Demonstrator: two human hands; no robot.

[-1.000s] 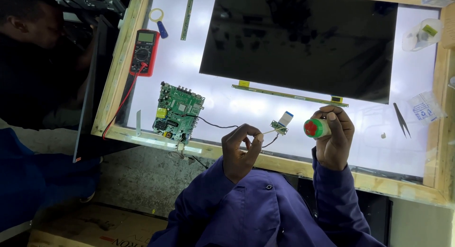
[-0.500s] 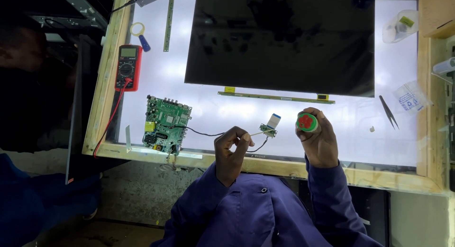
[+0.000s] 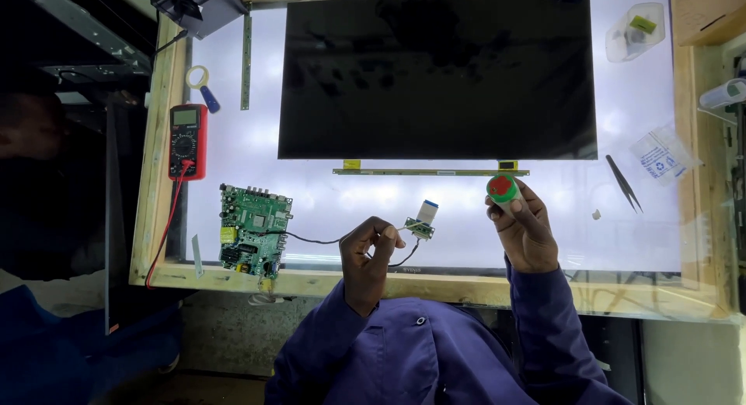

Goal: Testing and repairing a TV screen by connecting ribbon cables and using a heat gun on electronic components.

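My left hand (image 3: 368, 253) pinches a thin black cable (image 3: 315, 238) that runs from a green circuit board (image 3: 252, 228) to a small adapter board with a flat ribbon (image 3: 422, 221). My right hand (image 3: 524, 230) holds up a small green container with a red top (image 3: 502, 188) just below the thin strip along the lower edge of a dark display panel (image 3: 439, 71). The panel lies flat on a lit white light table (image 3: 326, 195).
A red multimeter (image 3: 187, 141) with a red lead lies at the left, a magnifier (image 3: 199, 83) above it. Black tweezers (image 3: 623, 183), a clear bag (image 3: 659, 152) and a plastic cup (image 3: 636, 31) sit at the right. A wooden frame (image 3: 155, 180) borders the table. Another person in blue stands at the far left.
The view has shifted a little, so the table sits further right and lower in frame. My hands keep their hold on the cable and the container.
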